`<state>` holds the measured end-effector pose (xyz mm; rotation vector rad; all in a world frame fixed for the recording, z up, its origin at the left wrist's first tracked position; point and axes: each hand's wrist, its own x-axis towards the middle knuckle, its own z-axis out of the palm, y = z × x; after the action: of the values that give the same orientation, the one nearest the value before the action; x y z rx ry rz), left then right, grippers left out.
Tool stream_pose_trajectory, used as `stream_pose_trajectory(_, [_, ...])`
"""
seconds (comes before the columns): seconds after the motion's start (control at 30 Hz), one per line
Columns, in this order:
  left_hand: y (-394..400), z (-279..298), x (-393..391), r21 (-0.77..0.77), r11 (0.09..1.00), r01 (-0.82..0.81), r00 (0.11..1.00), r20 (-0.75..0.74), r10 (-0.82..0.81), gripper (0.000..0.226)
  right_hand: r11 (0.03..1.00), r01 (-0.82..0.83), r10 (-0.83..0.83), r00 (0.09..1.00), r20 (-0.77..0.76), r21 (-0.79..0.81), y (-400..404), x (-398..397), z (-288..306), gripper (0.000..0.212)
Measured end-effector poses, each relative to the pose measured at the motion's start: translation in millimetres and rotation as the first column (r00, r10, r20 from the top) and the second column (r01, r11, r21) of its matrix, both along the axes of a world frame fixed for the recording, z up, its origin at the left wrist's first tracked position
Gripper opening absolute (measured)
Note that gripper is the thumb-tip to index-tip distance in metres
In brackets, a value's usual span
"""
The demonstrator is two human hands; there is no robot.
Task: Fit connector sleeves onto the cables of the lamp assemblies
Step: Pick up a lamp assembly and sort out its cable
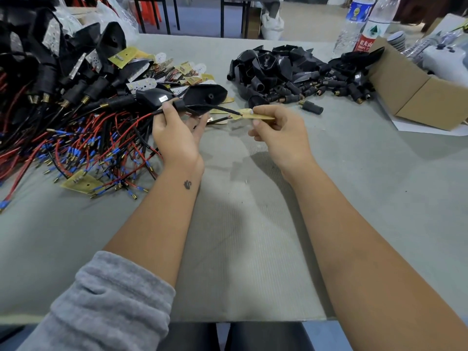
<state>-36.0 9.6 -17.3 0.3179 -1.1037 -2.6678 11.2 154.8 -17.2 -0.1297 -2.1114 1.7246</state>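
Two water bottles [364,24] stand behind a cardboard box [415,97] (open-topped).

- The left hand [174,133] grips a black cable [202,107] with a short black sleeve [179,104] on it, above the grey counter [253,249].
- The right hand [276,133] pinches a yellow circuit board [253,114] at the cable's end.
- A heap of finished lamp assemblies [50,72] with red and black wires [76,148] lies at the left.
- Loose black housings [291,69] are piled behind the right hand.
- A cardboard box [417,95] and two water bottles [354,26] stand at the far right.
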Motion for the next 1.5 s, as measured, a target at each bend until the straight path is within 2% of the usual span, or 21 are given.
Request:
stream_pose_trajectory(0.07, [0,1,1,-0.001,1.000,0.005,1.000,0.002,-0.005,0.024,1.000,0.015,-0.015,1.000,0.007,-0.027,1,-1,-2,0.009])
stream_pose_trajectory(0.17, [2,1,2,-0.076,0.997,0.025,1.000,0.000,-0.025,0.026,0.994,0.090,-0.087,0.995,0.041,-0.060,5,-4,-5,0.018])
stream_pose_trajectory(0.33, [5,3,5,-0.187,0.972,0.145,0.988,-0.024,-0.152,0.031,0.983,0.104,-0.092,0.992,0.084,-0.152,8,-4,-2,0.015])
stream_pose_trajectory(0.47, [13,2,8,-0.242,0.932,0.272,0.956,-0.041,-0.289,0.028,0.996,0.073,-0.068,0.994,0.091,-0.053,2,-2,-1,0.020])
stream_pose_trajectory(0.67, [20,-2,10,-0.469,0.774,0.426,0.878,0.008,-0.479,0.022,0.978,0.034,-0.054,0.994,0.092,0.205,-7,1,-1,0.024])
stream_pose_trajectory(0.73, [19,-3,10,-0.469,0.777,0.420,0.878,-0.006,-0.478,0.022,0.980,0.031,-0.048,0.995,0.083,0.198,-8,2,-1,0.023])
stream_pose_trajectory(0.83, [17,-3,9,-0.437,0.804,0.403,0.891,-0.013,-0.454,0.023,0.998,0.041,-0.044,0.997,0.057,0.052,-8,2,1,0.015])
stream_pose_trajectory(0.9, [16,-3,9,-0.412,0.817,0.404,0.896,-0.002,-0.445,0.023,0.999,0.052,-0.052,0.998,0.044,0.009,-8,2,1,0.013])
stream_pose_trajectory(1.07, [18,-3,8,-0.415,0.816,0.402,0.900,0.013,-0.437,0.024,0.983,0.134,-0.140,0.989,0.041,0.124,-6,1,-2,0.023])
stream_pose_trajectory(1.17, [20,-4,8,-0.459,0.798,0.390,0.900,0.007,-0.436,0.024,0.978,0.177,-0.186,0.980,0.073,0.106,-5,-1,-2,0.024])
stream_pose_trajectory(1.27, [20,-5,8,-0.479,0.792,0.379,0.903,0.005,-0.430,0.024,0.984,0.170,-0.175,0.978,0.115,0.057,-4,-2,-2,0.025])
stream_pose_trajectory(1.5, [19,-4,10,-0.477,0.794,0.378,0.898,-0.020,-0.440,0.025,0.991,0.108,-0.119,0.981,0.150,0.078,-3,-3,-2,0.026])
